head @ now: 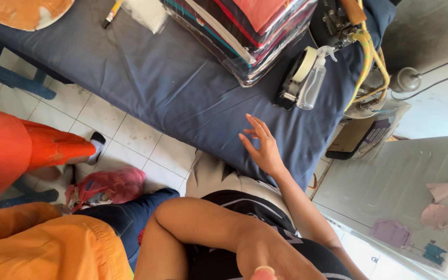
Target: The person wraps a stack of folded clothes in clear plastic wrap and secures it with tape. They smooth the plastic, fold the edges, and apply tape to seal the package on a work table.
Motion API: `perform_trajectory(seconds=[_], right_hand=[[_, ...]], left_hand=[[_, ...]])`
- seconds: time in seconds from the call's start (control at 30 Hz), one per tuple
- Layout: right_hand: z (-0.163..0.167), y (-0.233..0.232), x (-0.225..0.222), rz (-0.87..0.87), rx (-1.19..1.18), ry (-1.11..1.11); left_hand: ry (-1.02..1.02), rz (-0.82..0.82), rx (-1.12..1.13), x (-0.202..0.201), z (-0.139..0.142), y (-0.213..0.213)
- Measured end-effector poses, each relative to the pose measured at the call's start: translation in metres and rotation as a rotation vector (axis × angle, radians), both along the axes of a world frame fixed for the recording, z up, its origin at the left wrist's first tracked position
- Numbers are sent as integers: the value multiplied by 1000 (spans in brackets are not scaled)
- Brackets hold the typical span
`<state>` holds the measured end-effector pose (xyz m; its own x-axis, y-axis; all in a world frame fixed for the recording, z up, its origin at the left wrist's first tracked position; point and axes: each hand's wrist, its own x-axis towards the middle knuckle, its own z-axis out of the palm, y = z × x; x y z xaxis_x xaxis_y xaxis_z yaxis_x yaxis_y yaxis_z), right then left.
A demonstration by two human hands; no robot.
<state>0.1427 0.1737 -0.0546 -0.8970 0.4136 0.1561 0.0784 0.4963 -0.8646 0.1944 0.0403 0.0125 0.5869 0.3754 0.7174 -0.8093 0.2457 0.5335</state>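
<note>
Blue cloth (172,88): lay spread flat over a table, filling the upper middle of the view. Ran long from the upper left down to the lower right, with the near edge hanging toward the tiled floor (130,132). Showed soft creases across the middle.

Right hand (262,145): rested at the near edge of the cloth, fingers (252,124) spread apart and pointing up and to the left, closed on nothing. Left hand (263,271): only a fingertip seen at the bottom edge, forearm folded across the body; could not tell whether open or closed.

On the cloth beyond the right hand: a stack of folded clothes (245,31) in clear plastic, lying well apart from the fingers. To its right, a clear spray bottle (313,78) touching a roll of tape (299,70), with a yellow cord (370,57) looped just beside them. At the far left corner, a marker (112,13) and an orange round plate (24,10).

Below the table edge: a pink bag (112,184) on the floor, and another person's orange trouser leg (32,148) stretched out near it.
</note>
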Motion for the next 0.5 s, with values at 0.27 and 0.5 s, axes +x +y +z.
perform_trajectory(seconds=[0.27, 0.5], right_hand=[[3, 6, 7, -23, -1, 54], [1, 6, 4, -20, -16, 71]], left_hand=[[174, 261, 278, 6, -5, 22], [155, 176, 246, 6, -21, 25]])
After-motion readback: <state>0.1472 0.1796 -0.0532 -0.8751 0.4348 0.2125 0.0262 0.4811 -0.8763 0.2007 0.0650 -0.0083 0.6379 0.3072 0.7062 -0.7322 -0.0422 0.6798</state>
